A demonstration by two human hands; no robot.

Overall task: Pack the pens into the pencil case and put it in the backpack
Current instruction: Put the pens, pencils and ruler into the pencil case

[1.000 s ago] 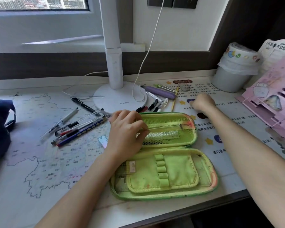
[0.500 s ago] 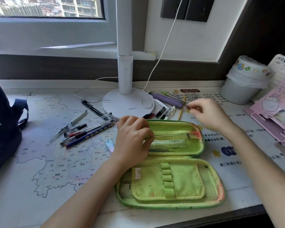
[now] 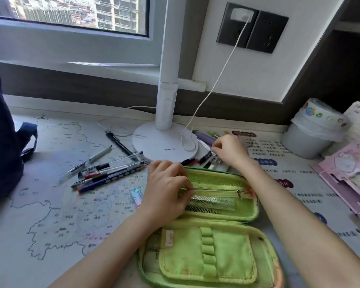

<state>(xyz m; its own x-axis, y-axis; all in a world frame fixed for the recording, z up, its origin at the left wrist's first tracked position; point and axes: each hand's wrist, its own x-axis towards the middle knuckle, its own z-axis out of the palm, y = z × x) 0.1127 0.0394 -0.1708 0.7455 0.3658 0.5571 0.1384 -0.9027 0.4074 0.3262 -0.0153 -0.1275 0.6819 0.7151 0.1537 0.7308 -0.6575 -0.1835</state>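
The green pencil case (image 3: 216, 256) lies open near the desk's front edge, its mesh-pocket half propped up behind. My left hand (image 3: 166, 188) grips the left end of that mesh half, fingers curled over its edge. Just behind the case lies a cluster of pens (image 3: 204, 160) beside the lamp base. My right hand (image 3: 231, 151) hovers over them with fingers curled, pinching a clear pen at its fingertips. A second group of several pens (image 3: 110, 173) lies scattered to the left of the case. The dark blue backpack (image 3: 2, 152) stands at the far left edge.
A white lamp base (image 3: 160, 146) with its post and cable stands behind the pens. A small bin (image 3: 312, 134) with a bag liner sits at the back right, and a pink stand (image 3: 349, 177) lies right. A small eraser-like item (image 3: 136, 195) lies by my left wrist.
My right hand has moved left from the mat toward the lamp base and now reaches into the pens behind the case. My left hand has stayed on the case.
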